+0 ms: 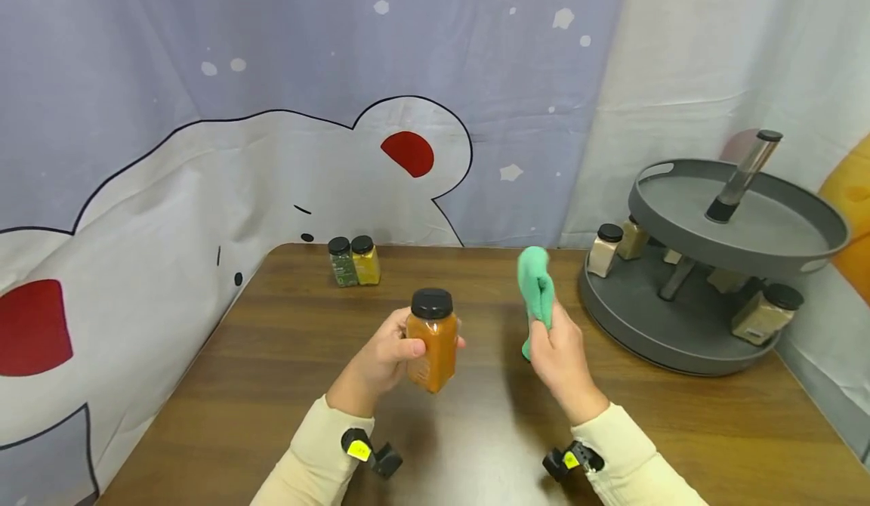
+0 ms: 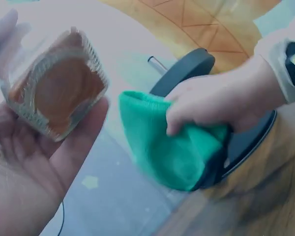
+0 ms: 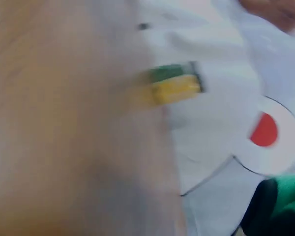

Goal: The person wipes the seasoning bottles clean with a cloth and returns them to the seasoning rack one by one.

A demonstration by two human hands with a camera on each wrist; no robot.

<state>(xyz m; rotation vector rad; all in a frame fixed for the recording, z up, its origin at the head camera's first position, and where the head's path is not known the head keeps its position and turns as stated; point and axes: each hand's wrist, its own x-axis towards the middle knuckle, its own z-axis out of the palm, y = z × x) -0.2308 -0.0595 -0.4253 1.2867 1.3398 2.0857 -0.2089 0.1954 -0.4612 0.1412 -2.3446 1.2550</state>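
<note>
My left hand (image 1: 381, 359) grips a clear spice jar (image 1: 433, 344) with a black lid and orange-brown powder inside, raised above the table. The left wrist view shows the underside of that spice jar (image 2: 64, 88) between thumb and fingers. To its right, my right hand (image 1: 560, 355) pinches a folded green cloth (image 1: 537, 287), also raised. In the left wrist view the cloth (image 2: 162, 142) hangs from the right hand's fingers. The right wrist view is blurred and catches only a corner of the cloth (image 3: 287, 201).
Two black-lidded jars, one green (image 1: 343, 262) and one yellow (image 1: 366, 261), stand at the table's back. On the right is a grey two-tier turntable (image 1: 652, 332); several jars stand on its lower tier, including a pale jar (image 1: 603, 253) and a beige jar (image 1: 764, 317). A printed curtain (image 1: 272, 174) hangs behind.
</note>
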